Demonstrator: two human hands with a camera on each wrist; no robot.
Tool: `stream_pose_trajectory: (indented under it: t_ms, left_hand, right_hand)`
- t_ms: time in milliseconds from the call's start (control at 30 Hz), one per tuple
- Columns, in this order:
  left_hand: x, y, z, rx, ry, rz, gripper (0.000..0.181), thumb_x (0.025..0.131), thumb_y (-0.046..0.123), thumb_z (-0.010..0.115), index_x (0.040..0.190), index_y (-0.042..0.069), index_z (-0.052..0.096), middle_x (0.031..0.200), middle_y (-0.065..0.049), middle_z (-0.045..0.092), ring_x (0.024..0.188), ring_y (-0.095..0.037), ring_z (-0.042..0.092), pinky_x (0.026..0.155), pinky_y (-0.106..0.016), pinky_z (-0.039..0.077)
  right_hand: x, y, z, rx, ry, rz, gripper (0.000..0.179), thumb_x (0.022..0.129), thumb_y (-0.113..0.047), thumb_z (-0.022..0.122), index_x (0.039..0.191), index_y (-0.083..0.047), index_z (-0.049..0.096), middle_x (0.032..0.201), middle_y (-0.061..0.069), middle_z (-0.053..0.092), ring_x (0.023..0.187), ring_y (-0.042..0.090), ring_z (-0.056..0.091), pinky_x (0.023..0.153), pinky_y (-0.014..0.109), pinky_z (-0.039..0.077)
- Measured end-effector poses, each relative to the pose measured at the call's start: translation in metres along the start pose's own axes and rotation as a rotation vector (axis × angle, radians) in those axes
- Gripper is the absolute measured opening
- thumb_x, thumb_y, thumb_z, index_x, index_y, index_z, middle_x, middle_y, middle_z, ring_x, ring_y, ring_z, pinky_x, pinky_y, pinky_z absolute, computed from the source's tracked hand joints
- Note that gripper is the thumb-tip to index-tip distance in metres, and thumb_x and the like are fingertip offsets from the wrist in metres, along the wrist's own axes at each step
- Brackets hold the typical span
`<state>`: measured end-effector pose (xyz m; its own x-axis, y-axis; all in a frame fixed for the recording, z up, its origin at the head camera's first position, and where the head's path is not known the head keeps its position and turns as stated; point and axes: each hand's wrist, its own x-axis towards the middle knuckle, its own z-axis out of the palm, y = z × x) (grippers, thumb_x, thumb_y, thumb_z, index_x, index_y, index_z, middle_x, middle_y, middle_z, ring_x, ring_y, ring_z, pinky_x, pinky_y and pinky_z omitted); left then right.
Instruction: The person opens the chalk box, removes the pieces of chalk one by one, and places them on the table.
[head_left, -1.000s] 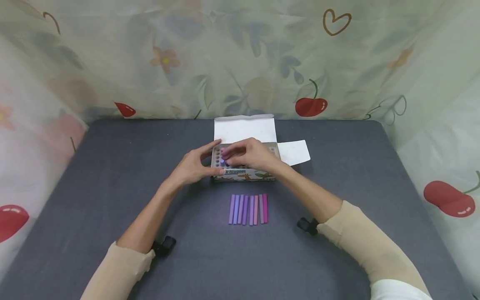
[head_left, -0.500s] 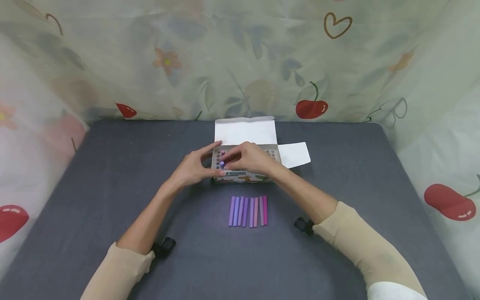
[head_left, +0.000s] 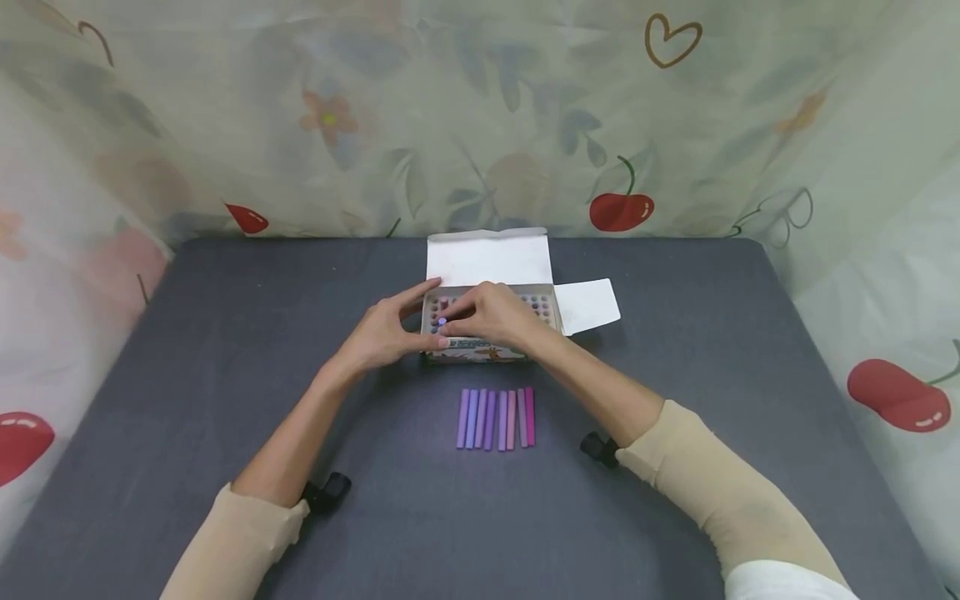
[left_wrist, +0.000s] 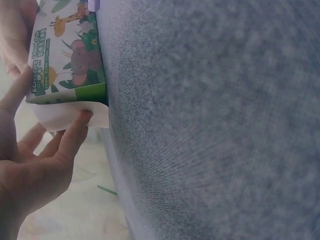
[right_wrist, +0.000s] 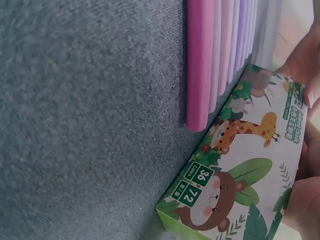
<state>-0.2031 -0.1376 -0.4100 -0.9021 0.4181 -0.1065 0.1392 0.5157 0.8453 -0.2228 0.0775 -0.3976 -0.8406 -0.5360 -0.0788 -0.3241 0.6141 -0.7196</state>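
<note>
An open chalk box (head_left: 483, 355) with printed animals on its front stands on the table, its holed tray facing up. My left hand (head_left: 381, 333) grips the box's left end, thumb at the front edge and fingers spread round the side; a white end flap (left_wrist: 75, 116) lies under those fingers in the left wrist view. My right hand (head_left: 501, 315) reaches over the tray and pinches a blue-violet chalk stick (head_left: 442, 322) near the left end. Its lower part is hidden in the tray. In front of the box lies a row of purple, blue and pink chalk sticks (head_left: 491, 421).
The white lid (head_left: 491, 258) stands raised behind the box, and a side flap (head_left: 588, 306) sticks out to the right. A magenta chalk stick (right_wrist: 199, 70) ends the row close to the box front. Grey cloth covers the table (head_left: 262, 317); a printed curtain (head_left: 465, 108) hangs behind.
My right hand has shifted slightly left and its fingers have drawn in around the blue-violet chalk stick. The left hand and the chalk row stay in place.
</note>
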Motion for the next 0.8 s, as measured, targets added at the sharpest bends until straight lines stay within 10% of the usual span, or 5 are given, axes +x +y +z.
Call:
stream_pose_trajectory:
  t_ms: [400, 800]
  left_hand:
    - [0.0004, -0.0004, -0.0010, 0.002, 0.001, 0.003, 0.089, 0.082, 0.035, 0.084, 0.156, 0.033, 0.034, 0.160, -0.005, 0.032, 0.144, -0.031, 0.034, 0.106, -0.058, 0.038]
    - [0.0015, -0.0005, 0.0000, -0.005, -0.001, -0.003, 0.088, 0.082, 0.032, 0.084, 0.155, 0.032, 0.035, 0.159, -0.006, 0.033, 0.144, -0.031, 0.034, 0.107, -0.057, 0.038]
  right_hand:
    - [-0.0011, 0.0013, 0.0016, 0.030, 0.065, -0.010, 0.029, 0.093, -0.031, 0.073, 0.117, -0.015, 0.076, 0.116, -0.001, 0.072, 0.106, 0.013, 0.066, 0.089, 0.032, 0.051]
    - [-0.0032, -0.0005, 0.0014, 0.068, 0.101, -0.025, 0.029, 0.096, -0.031, 0.067, 0.120, -0.014, 0.074, 0.107, 0.000, 0.074, 0.079, 0.011, 0.066, 0.074, 0.028, 0.052]
